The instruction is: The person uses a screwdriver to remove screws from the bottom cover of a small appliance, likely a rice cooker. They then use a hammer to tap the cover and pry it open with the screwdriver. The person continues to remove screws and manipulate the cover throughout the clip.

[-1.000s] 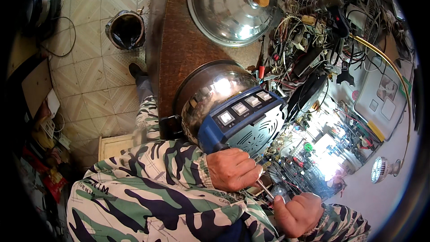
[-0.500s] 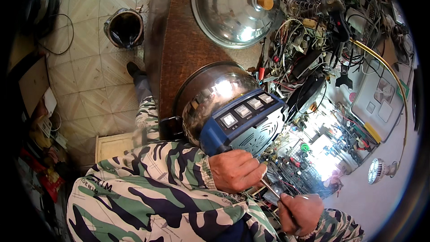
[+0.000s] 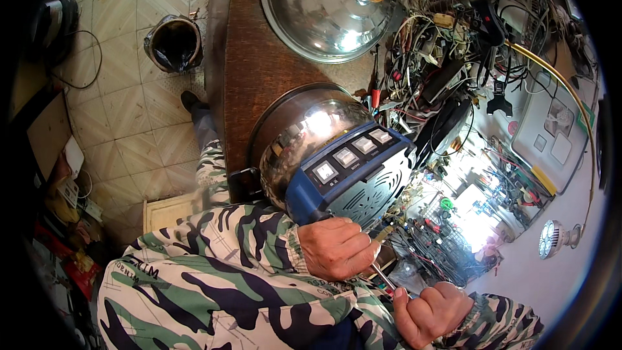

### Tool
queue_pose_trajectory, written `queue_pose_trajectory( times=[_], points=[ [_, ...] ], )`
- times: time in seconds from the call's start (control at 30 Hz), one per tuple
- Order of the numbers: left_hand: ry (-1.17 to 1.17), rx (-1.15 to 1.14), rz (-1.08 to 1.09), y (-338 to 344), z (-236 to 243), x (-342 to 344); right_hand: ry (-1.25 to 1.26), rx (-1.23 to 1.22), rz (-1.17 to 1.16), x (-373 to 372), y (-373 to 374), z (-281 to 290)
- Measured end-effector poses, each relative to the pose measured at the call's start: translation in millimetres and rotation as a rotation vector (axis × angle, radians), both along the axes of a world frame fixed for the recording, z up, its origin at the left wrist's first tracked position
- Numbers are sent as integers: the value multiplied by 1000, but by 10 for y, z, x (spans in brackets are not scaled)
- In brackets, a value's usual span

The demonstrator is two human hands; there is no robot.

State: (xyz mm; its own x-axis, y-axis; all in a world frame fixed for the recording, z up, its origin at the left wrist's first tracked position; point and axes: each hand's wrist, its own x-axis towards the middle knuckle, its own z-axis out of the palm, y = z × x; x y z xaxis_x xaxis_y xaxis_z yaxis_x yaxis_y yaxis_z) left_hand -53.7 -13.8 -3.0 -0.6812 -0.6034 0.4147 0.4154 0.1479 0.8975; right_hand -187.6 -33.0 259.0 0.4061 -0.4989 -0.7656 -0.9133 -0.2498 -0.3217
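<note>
A shiny metal electric pot (image 3: pixel 295 139) lies tipped on its side, its blue base (image 3: pixel 308 185) carrying a row of white rocker switches and a pale vented bottom plate (image 3: pixel 369 198). At the lower corner of that base is my left hand (image 3: pixel 338 248), fingers curled closed; what is inside them is hidden. My right hand (image 3: pixel 431 314) is closed around a slim metal-shafted tool (image 3: pixel 384 277), thumb laid along it. The shaft reaches up to my left fingers. Its handle and tip are covered by my hands, so its kind cannot be told.
A domed glass lid (image 3: pixel 317 10) with a wooden knob lies on the brown table (image 3: pixel 243 58). Tangled cables (image 3: pixel 421 58) and small parts crowd the right side. A lamp (image 3: pixel 554 240) on a gooseneck hangs at far right. A lined bin (image 3: pixel 173 44) stands on the floor.
My right hand has shifted slightly down and turned, showing more of its thumb and back. My left hand stays by the base. The whole view has moved slightly.
</note>
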Motion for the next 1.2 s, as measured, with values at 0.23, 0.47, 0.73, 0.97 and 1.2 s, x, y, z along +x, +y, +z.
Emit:
queue_pose_trajectory(
  times=[0.23, 0.47, 0.73, 0.97, 1.2],
  points=[
    [-9, 24, 51, 19, 29, -29, 204, 62, -429, 168, 236, 9],
    [-30, 7, 50, -6, 9, -15, -19, -51, -337, -36, 190, -133],
    [-32, -52, 19, -2, -2, 13, -17, -198, -194, 14, 149, -170],
    [-59, -78, 60, 10, 40, 5, 72, -102, -250, 36, 233, -71],
    [-58, -99, 87, 25, 15, -13, 187, -80, -421, 241, 175, 47]
  ],
)
